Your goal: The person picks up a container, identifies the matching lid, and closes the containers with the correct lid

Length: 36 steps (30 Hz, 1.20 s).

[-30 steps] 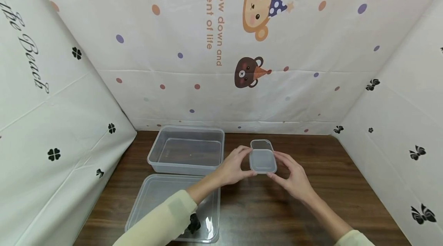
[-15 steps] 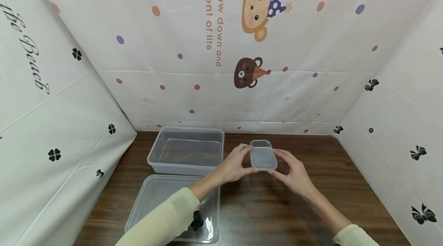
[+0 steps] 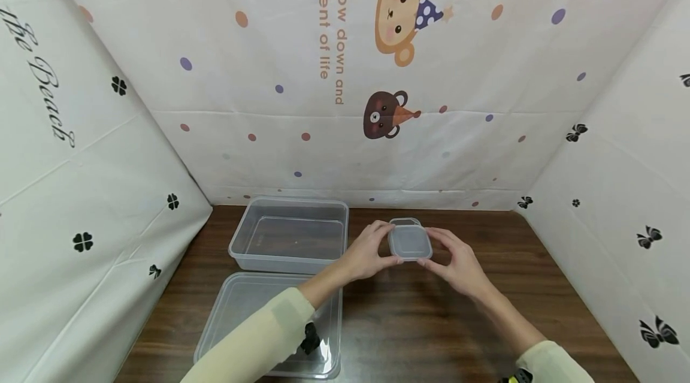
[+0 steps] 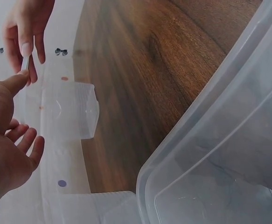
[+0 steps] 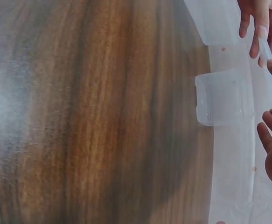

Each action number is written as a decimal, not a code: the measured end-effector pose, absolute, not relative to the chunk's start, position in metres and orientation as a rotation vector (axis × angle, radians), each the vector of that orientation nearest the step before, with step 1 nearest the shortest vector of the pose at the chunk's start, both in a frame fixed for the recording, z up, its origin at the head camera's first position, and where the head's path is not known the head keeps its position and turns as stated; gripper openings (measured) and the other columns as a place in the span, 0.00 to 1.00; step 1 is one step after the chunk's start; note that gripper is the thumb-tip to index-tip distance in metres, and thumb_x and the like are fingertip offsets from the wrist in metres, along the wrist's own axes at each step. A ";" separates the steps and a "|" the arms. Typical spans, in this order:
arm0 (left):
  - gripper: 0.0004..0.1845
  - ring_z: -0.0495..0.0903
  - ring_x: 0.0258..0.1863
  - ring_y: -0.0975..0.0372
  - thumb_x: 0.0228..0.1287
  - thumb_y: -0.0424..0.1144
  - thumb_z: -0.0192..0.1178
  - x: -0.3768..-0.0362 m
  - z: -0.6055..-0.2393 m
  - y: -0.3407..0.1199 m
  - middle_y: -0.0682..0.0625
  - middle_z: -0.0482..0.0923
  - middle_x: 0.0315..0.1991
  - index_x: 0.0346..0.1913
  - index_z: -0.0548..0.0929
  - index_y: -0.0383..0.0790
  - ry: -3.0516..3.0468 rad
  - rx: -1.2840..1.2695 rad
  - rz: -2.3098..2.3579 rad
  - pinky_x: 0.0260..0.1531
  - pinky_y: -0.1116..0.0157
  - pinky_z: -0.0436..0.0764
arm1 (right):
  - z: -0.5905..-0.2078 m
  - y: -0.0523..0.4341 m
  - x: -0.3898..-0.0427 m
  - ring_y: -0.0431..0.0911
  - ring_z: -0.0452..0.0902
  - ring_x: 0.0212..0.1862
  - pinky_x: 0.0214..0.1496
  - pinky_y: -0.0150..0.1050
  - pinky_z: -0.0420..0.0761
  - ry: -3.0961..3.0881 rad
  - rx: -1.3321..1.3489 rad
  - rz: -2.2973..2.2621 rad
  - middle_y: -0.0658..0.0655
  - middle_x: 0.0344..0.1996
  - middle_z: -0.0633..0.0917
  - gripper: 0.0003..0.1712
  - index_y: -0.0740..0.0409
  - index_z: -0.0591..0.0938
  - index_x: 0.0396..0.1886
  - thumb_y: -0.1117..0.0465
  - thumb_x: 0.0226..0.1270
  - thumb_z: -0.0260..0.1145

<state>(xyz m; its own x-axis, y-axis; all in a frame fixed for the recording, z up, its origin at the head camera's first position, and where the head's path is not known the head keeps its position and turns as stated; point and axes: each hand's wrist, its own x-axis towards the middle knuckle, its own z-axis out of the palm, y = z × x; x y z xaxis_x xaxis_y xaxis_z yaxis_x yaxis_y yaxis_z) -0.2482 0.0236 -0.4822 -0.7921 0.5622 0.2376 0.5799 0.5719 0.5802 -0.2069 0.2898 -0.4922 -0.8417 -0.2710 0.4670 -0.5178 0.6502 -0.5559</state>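
Small lid [image 3: 409, 242] above small box [image 3: 405, 222], pinched between left hand [image 3: 368, 253] and right hand [image 3: 458, 264].

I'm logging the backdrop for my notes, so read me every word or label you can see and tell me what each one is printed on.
"the Beach": black script on the left cloth panel.
"slow down and": orange letters running sideways on the back cloth.
"oment of life": orange line beside it, its start cut off by the top edge.
The small lid, the clear containers and the table carry no readable text.
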 end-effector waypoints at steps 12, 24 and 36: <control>0.44 0.71 0.71 0.56 0.70 0.57 0.71 -0.254 -0.481 0.026 0.49 0.70 0.73 0.80 0.67 0.38 -2.779 -0.984 -1.010 0.67 0.58 0.78 | -0.485 0.293 -0.215 0.61 0.80 0.64 0.57 0.63 0.84 -2.553 0.647 1.006 0.61 0.66 0.81 0.40 0.63 0.79 0.70 0.58 0.60 0.84; 0.43 0.69 0.74 0.53 0.72 0.53 0.70 -0.258 -0.477 0.031 0.46 0.67 0.76 0.81 0.65 0.38 -2.826 -0.948 -1.006 0.72 0.57 0.74 | -0.490 0.294 -0.225 0.60 0.81 0.63 0.57 0.62 0.84 -2.566 0.623 1.003 0.62 0.65 0.82 0.39 0.64 0.79 0.71 0.59 0.62 0.83; 0.42 0.68 0.75 0.53 0.72 0.53 0.70 -0.268 -0.483 0.039 0.46 0.68 0.76 0.81 0.66 0.38 -2.825 -0.887 -0.999 0.72 0.57 0.73 | -0.492 0.294 -0.234 0.63 0.79 0.65 0.59 0.62 0.83 -2.576 0.605 1.007 0.64 0.67 0.80 0.39 0.66 0.77 0.72 0.60 0.65 0.81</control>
